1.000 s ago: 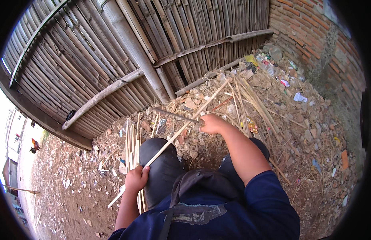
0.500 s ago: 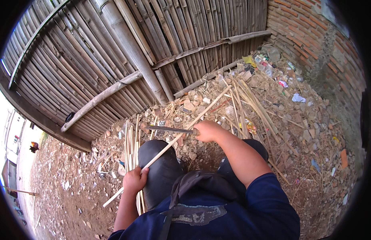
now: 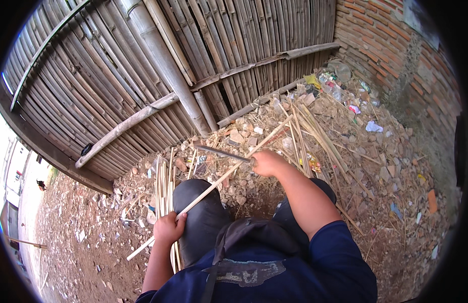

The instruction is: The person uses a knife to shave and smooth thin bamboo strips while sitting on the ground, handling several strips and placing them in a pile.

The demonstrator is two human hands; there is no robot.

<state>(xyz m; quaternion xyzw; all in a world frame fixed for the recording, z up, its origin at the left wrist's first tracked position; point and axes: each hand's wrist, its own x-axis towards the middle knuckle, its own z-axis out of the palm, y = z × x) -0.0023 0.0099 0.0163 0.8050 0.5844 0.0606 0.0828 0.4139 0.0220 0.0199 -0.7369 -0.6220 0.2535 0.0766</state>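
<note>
A long pale bamboo strip (image 3: 210, 188) slants from the lower left, across my left thigh, up toward the far right. Near its lower end my left hand (image 3: 169, 228) is closed around it, thumb on top. My right hand (image 3: 268, 163) is wrapped round the handle of a long-bladed knife (image 3: 224, 153). The blade points left and crosses the strip beyond my knees, apparently against it. Beside my left leg lies a bundle of similar pale strips (image 3: 164, 189).
More split bamboo strips (image 3: 322, 132) lie on the rubble to the right. A bamboo wall (image 3: 113, 76) rises ahead, meeting a brick wall (image 3: 380, 45) at the right. Stones, litter and a white scrap (image 3: 374, 127) cover the ground. A chicken (image 3: 41, 185) stands far left.
The knife blade has tilted, its tip swinging away from me and its handle end shifting slightly right. My left hand keeps its hold on the strip.
</note>
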